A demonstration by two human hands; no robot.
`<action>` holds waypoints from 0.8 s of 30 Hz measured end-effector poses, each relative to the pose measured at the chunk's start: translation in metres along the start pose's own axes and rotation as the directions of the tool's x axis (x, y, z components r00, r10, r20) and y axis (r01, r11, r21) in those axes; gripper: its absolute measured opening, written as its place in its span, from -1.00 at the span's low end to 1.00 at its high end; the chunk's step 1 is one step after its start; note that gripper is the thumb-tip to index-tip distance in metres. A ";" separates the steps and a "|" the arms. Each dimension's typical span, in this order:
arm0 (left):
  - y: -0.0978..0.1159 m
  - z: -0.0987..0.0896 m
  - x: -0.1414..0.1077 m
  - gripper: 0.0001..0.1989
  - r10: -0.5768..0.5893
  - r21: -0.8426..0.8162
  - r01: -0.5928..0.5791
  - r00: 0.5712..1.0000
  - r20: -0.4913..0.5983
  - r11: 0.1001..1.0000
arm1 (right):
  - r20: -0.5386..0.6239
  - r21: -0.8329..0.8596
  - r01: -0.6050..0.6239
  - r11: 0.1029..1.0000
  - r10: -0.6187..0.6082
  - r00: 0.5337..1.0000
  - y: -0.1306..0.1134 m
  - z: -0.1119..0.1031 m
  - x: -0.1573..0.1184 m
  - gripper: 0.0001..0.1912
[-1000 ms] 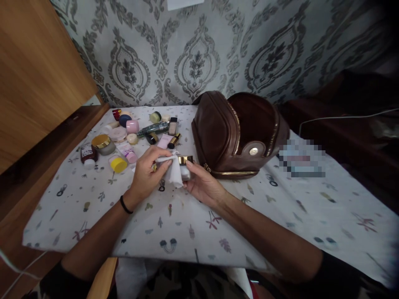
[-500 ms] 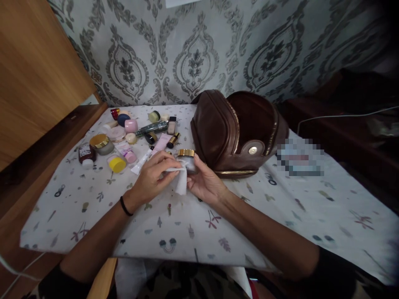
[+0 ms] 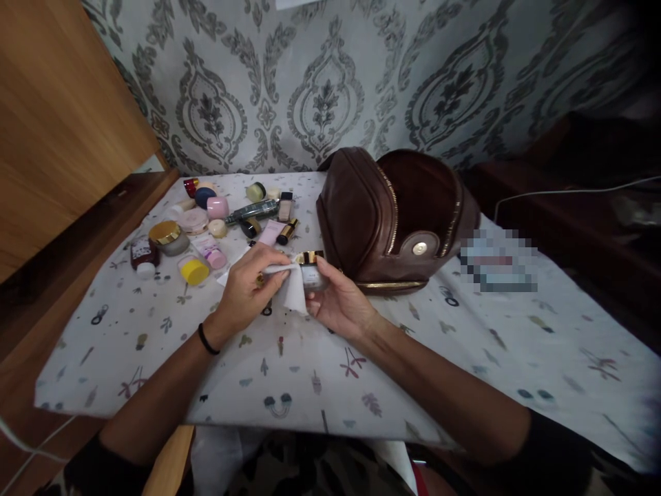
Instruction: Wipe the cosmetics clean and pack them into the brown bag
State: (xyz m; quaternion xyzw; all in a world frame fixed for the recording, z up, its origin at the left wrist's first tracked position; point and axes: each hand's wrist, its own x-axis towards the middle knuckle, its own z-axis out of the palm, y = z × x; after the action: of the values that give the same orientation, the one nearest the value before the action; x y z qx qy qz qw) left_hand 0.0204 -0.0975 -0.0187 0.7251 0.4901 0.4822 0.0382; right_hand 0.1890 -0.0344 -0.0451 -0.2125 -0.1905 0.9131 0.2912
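Observation:
A small clear jar with a gold lid (image 3: 311, 277) is gripped between the thumb and fingers of my right hand (image 3: 343, 303). My left hand (image 3: 250, 289) pinches a white cloth or wipe (image 3: 295, 293), which hangs down against the left side of the jar. Both hands are close together above the patterned tablecloth (image 3: 289, 372). Just beyond them lie a pale pink tube (image 3: 271, 233) and a black and gold bottle (image 3: 288, 231).
An open brown leather bag (image 3: 356, 220) stands behind my right hand. Several cosmetics lie at the back left, among them a gold-lidded jar (image 3: 169, 238), a yellow-capped item (image 3: 195, 272) and a green bottle (image 3: 253, 211). A wooden cabinet (image 3: 67, 103) borders the left.
My left hand has shifted slightly left with the cloth, and more of the jar's front shows. My right hand stays nearly in place around the jar.

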 end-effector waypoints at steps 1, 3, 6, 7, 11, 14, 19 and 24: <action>0.000 0.000 0.000 -0.91 0.015 -0.003 -0.015 1.000 0.017 1.000 | 0.015 0.023 -0.016 1.000 0.016 1.000 -0.001 -0.001 0.001 -0.79; 0.001 0.001 -0.002 -0.91 0.050 -0.009 -0.050 0.998 0.049 0.999 | 0.041 0.073 -0.064 0.995 0.061 0.997 -0.005 -0.001 0.001 -0.74; 0.002 0.004 -0.003 -0.91 0.087 -0.013 -0.086 0.993 0.078 0.996 | 0.058 0.101 -0.122 0.987 0.116 0.992 -0.008 -0.001 0.001 -0.62; 0.003 0.005 -0.004 -0.91 0.084 -0.006 -0.084 0.994 0.073 0.996 | 0.062 0.093 -0.129 0.987 0.124 0.990 -0.009 0.000 0.000 -0.59; 0.002 0.006 -0.003 -0.93 0.000 0.048 0.001 1.000 -0.027 0.999 | 0.075 0.004 -0.092 0.996 0.092 0.993 -0.004 0.002 -0.001 -0.58; 0.000 0.005 -0.002 -0.96 -0.094 0.067 0.101 0.990 -0.101 0.993 | 0.065 -0.044 -0.024 0.999 0.027 0.998 0.001 0.002 0.000 -0.61; 0.000 0.009 -0.005 -0.89 -0.248 -0.015 0.247 0.967 -0.063 0.969 | 0.060 -0.031 0.087 0.996 -0.085 0.995 0.004 0.002 0.003 -0.65; 0.002 0.014 -0.008 -0.61 -0.364 -0.149 0.381 0.922 0.129 0.912 | 0.120 -0.042 0.184 0.982 -0.177 0.977 0.003 0.001 0.004 -0.69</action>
State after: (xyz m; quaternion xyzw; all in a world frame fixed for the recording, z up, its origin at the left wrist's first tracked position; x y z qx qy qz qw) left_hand 0.0318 -0.0993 -0.0304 0.6350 0.5737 0.4702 0.2158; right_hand 0.1847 -0.0346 -0.0470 -0.1487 -0.2495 0.8883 0.3557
